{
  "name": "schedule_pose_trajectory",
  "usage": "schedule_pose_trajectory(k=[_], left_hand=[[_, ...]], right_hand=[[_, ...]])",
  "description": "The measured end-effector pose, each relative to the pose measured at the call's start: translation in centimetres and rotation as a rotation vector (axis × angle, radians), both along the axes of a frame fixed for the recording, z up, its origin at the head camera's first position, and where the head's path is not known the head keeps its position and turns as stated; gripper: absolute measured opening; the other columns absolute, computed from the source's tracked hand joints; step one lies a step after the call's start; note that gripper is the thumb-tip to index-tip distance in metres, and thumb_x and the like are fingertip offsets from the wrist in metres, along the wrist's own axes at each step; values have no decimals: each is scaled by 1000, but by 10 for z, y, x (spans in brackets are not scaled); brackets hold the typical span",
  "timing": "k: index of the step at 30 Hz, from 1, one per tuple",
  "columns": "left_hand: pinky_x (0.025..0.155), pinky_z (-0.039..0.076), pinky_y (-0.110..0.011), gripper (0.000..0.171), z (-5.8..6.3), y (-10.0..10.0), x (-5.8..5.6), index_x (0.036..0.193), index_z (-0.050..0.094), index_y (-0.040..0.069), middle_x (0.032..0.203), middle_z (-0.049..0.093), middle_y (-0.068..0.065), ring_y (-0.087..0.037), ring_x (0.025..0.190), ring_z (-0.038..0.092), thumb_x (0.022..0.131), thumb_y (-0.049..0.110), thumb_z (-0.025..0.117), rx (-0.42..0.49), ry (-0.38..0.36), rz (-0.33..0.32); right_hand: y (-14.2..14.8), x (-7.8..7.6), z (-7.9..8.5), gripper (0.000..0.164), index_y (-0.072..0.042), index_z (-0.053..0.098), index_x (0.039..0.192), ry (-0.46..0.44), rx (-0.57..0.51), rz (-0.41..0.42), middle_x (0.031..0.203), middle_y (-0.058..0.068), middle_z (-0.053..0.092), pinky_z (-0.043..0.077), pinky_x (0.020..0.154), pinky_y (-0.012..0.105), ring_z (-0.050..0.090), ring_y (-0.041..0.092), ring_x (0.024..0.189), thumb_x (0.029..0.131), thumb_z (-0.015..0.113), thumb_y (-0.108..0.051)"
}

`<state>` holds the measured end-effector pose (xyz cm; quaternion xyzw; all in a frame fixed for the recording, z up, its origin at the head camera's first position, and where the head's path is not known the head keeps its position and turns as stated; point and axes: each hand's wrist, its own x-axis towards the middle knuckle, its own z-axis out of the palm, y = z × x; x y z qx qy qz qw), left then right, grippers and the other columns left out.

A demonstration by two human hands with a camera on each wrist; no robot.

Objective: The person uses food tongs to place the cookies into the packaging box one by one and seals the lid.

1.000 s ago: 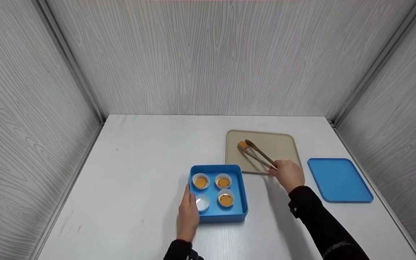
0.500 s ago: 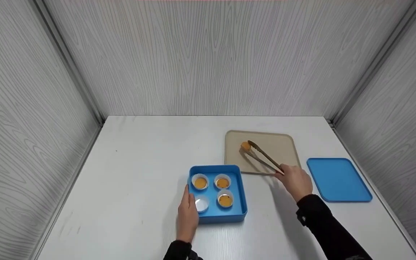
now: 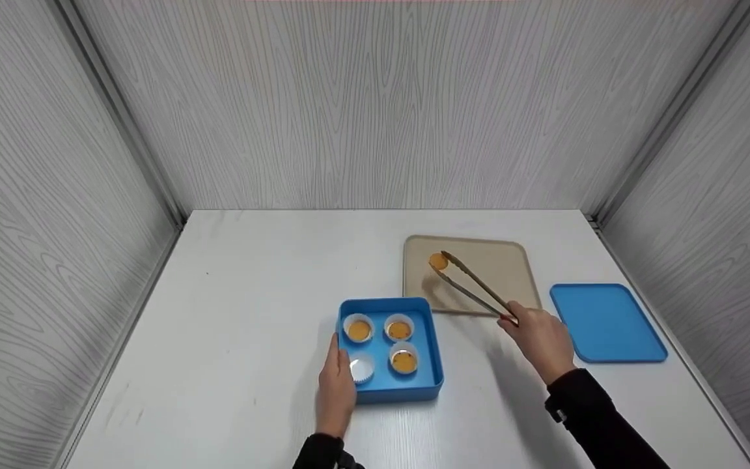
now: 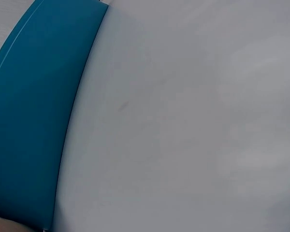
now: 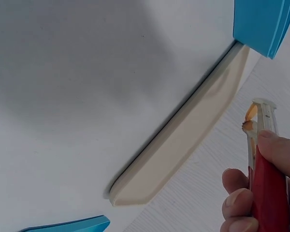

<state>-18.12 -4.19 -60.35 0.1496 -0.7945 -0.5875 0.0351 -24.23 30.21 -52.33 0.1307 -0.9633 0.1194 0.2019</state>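
My right hand (image 3: 541, 342) grips a pair of tongs (image 3: 479, 283), whose red handle (image 5: 269, 193) shows in the right wrist view. Between the tong tips is a small round orange piece (image 3: 439, 261), above the tan tray (image 3: 505, 260). My left hand (image 3: 336, 394) rests along the left wall of a blue box (image 3: 439, 365), fingers straight; the left wrist view shows mostly that box's wall (image 4: 43, 101). Inside the box stand several white paper cups. Three hold round yellow-orange pieces (image 3: 398, 330); the front-left cup (image 3: 362, 369) shows only white.
A flat blue tray (image 3: 609, 322) lies at the right of the white table (image 3: 264, 280). The tan tray sits just behind the box's right back corner. Grey wood-grain panels (image 3: 375, 104) enclose the table at the back and both sides.
The right hand has drawn back to the right and towards me. The orange piece has risen in the tongs, its shadow now apart from it. My left hand and the box stay put.
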Motion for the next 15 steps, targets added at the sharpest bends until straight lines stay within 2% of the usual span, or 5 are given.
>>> schedule_pose_trajectory(k=[9,15], left_hand=[[124,24,-54,54,-3,0,0,162,26,5,166,31,-15,-34,153,26,113,26,34,-2,21,8],[124,25,-53,54,-3,0,-1,162,26,5,166,31,-14,-33,154,26,113,26,35,11,26,11]], right_hand=[[-1,17,4,30,-9,66,93,170,18,58,63,4,63,38,40,34,55,22,47,78,90,-18],[-5,31,7,36,-9,66,95,233,38,91,60,1,59,35,39,29,49,15,46,73,93,-17]])
